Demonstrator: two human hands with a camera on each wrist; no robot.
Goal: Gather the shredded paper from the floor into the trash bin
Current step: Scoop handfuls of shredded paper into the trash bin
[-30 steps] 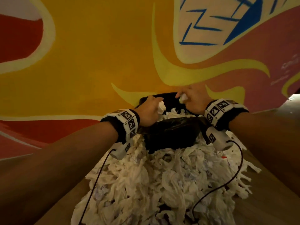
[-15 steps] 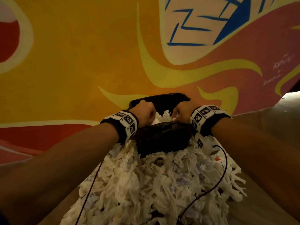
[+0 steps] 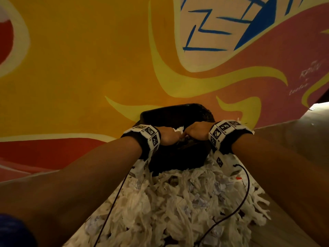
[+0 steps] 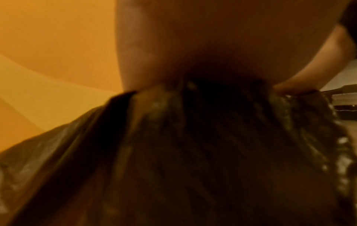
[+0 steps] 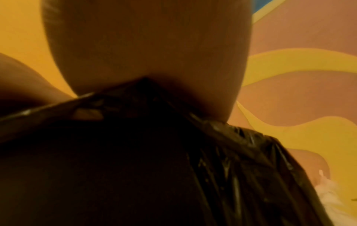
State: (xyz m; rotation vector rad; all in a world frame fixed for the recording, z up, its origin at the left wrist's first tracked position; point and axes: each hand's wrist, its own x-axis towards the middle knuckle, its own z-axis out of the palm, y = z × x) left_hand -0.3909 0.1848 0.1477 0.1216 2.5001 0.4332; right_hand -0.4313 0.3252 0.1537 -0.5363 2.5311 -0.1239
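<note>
A black trash bin (image 3: pixel 178 111) lined with a black bag (image 3: pixel 178 157) stands against the painted wall. A big heap of white shredded paper (image 3: pixel 178 202) lies on the floor in front of it. My left hand (image 3: pixel 166 138) and right hand (image 3: pixel 197 130) are side by side, bent down into the bin's mouth, with a scrap of paper (image 3: pixel 178 129) showing between them. Their fingers are hidden inside. The left wrist view shows only the heel of the hand (image 4: pixel 193 45) against the bag (image 4: pixel 173 152). The right wrist view shows the same, hand (image 5: pixel 144 45) on bag (image 5: pixel 135 168).
The mural wall (image 3: pixel 89 59) rises directly behind the bin. Wooden floor (image 3: pixel 293 229) runs along both sides of the heap. Thin black cables (image 3: pixel 245 193) hang from my wrist bands over the paper. A few shreds (image 5: pixel 328 195) lie right of the bag.
Both hands, which held small wads of paper above the bin, have dropped and come together into its mouth. The wads are now out of sight.
</note>
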